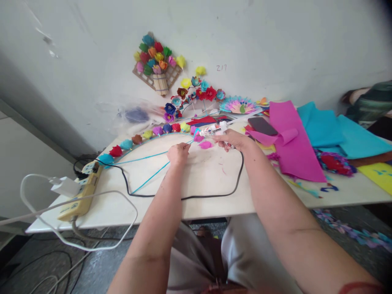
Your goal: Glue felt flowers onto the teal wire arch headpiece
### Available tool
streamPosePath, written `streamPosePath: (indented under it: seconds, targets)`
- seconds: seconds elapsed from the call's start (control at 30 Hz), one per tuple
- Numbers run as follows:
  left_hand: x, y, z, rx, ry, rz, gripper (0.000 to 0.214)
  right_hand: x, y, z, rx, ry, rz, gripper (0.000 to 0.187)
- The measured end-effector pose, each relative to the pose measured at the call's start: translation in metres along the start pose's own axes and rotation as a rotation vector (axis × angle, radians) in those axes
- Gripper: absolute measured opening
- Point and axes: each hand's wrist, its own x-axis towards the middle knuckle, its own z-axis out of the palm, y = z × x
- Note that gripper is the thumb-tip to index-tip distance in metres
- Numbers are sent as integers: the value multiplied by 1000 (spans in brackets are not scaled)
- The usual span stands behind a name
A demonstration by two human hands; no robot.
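My left hand point(179, 154) is closed in a pinch on a thin blue-wrapped stem point(147, 157); its tip end points right, towards the glue gun. A second blue length point(150, 178) slants down from the same hand to the table. In my closed right hand point(234, 140) is a white glue gun point(212, 129), its nozzle close to the small blue and pink paper petals point(197, 134) beyond my left fingers. A loose pink petal point(206, 145) lies below the nozzle. Behind my hands curves an arc of coloured paper flowers point(136, 139).
A black cord point(211, 197) loops across the table to a power strip point(81, 196) with a white charger point(65, 186). Pink crepe paper point(297, 143), blue sheets point(321, 126) and a phone point(262, 126) lie right. A flower basket point(160, 83) leans on the wall.
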Motion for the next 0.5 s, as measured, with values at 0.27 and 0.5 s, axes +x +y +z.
streamPosePath:
  seconds: [0.27,0.5]
  targets:
    - [1,0,0,-65,5,-9,29,3,3,0,20,-15,-11,33]
    - [-1,2,-1,-98,16,-2,29,7,9,-1,23,22,9,34]
